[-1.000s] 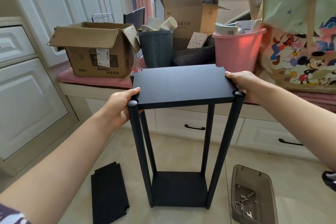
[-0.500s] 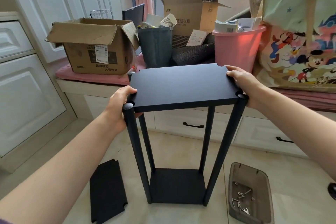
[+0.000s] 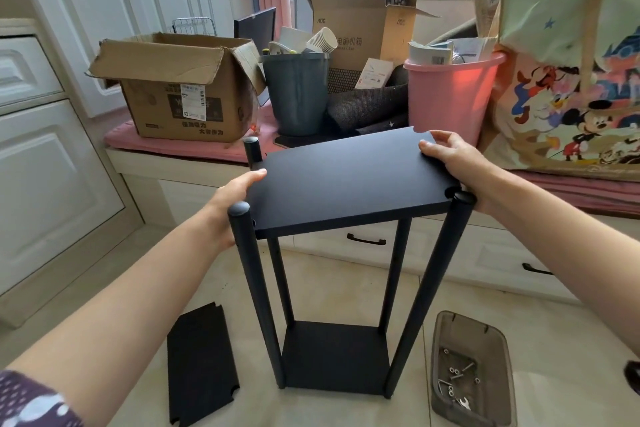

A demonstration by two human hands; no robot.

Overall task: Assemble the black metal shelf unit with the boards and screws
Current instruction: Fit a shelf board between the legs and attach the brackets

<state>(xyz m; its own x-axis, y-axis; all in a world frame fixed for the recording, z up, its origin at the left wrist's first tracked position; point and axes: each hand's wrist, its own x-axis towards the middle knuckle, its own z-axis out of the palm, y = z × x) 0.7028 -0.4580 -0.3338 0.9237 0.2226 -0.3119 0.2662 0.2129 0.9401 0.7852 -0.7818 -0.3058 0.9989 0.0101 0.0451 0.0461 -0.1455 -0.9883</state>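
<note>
Shelf unit (image 3: 332, 291) upright on floor, top board (image 3: 346, 180) tilted among four posts, left hand (image 3: 230, 204) grip on its left edge, right hand (image 3: 450, 163) grip on right edge, spare board (image 3: 199, 366) and screw tray (image 3: 469, 371) below.

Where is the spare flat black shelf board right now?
In the head view, the spare black shelf board lies flat on the floor at lower left, just left of the black shelf frame's legs.
</note>
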